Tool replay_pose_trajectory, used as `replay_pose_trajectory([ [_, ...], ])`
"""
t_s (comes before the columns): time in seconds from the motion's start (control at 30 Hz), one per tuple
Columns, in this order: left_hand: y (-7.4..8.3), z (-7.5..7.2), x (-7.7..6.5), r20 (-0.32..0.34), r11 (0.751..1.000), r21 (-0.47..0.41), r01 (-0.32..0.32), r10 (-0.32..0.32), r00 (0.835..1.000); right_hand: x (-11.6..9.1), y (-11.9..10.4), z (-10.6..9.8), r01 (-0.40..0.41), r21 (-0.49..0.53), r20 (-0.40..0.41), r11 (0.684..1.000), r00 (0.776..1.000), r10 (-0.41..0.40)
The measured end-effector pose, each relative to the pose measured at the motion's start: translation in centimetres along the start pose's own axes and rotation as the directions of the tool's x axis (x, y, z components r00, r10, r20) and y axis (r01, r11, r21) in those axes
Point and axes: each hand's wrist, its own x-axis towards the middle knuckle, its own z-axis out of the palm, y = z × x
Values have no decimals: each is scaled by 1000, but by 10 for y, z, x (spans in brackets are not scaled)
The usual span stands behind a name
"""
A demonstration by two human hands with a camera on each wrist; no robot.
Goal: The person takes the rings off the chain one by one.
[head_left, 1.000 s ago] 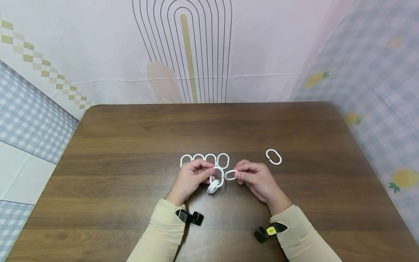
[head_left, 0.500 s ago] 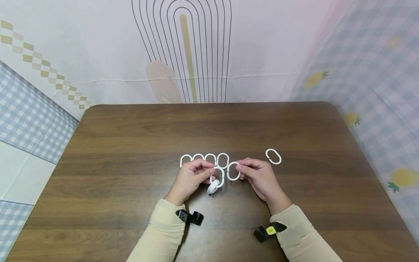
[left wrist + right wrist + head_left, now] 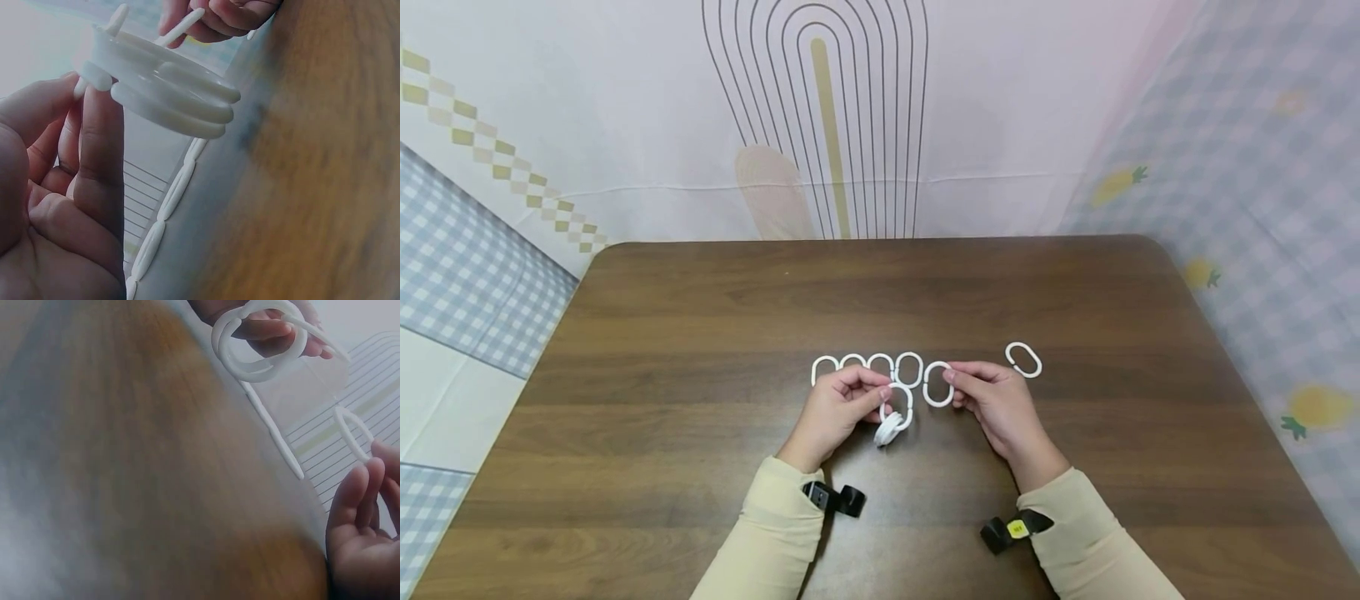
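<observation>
1. Starting at your left: the row of white links (image 3: 896, 372) lies on the table (image 3: 700, 317), partly hidden by your hand and unmoved.
2. Your left hand (image 3: 842, 408) has stayed put, thumb and finger pinching a link that carries the hanging bunch (image 3: 889, 428).
3. Next comes the single link (image 3: 938, 405), clamped between your right hand's (image 3: 1000, 404) thumb and fingers. A second ago it showed nearly edge-on beside the bunch; now it shows its open oval to the head view, shifted towards the row's right end.
4. I judge it's joined to neither bunch nor row.
5. Farthest right, the loose link (image 3: 1018, 344) lies untouched.
</observation>
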Motion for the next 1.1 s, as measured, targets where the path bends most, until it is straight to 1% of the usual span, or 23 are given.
replay_pose_trajectory([
  [0.17, 0, 0, 1, 1, 1000, -2, -7, 7, 1000, 9, -2, -3, -15, -87, 6, 996, 1000, 15],
  [0.27, 0, -1, 1, -1, 1000, -3, -7, 7, 1000, 14, -5, -4, -28, -191, 9, 981, 1000, 30],
  [0.33, 0, 0, 2, 0, 1000, -7, -8, 8, 1000, 17, -9, -4, -26, -294, 9, 955, 1000, 30],
  [0.43, -1, 0, 2, -1, 1000, -13, -13, 13, 1000, 21, -14, -3, -22, -442, 16, 897, 999, 32],
  [0.5, -1, 0, 2, -1, 1000, -18, -18, 18, 1000, 23, -17, -3, -20, -508, 26, 861, 999, 39],
  [0.53, -1, 0, 2, -1, 1000, -19, -21, 21, 1000, 25, -18, -3, -22, -529, 30, 848, 999, 45],
  [0.63, -1, 0, 2, 1, 999, -26, -21, 21, 1000, 29, -21, -3, -36, -560, 33, 828, 997, 66],
  [0.73, -2, 0, 3, 3, 999, -33, -22, 22, 1000, 35, -22, -4, -34, -592, 42, 805, 996, 73],
  [0.8, -3, 0, 3, 2, 999, -37, -21, 22, 1000, 39, -23, -4, -25, -633, 50, 774, 996, 73],
  [0.93, -4, 0, 4, -4, 999, -37, -20, 20, 1000, 45, -26, -3, -9, -714, 66, 700, 995, 80],
  [1.0, -4, 0, 4, -1, 999, -38, -20, 20, 1000, 48, -27, -3, -8, -736, 71, 677, 994, 89],
  [1.1, -4, 1, 3, 3, 999, -38, -23, 23, 1000, 51, -29, -2, -17, -757, 62, 653, 993, 98],
])
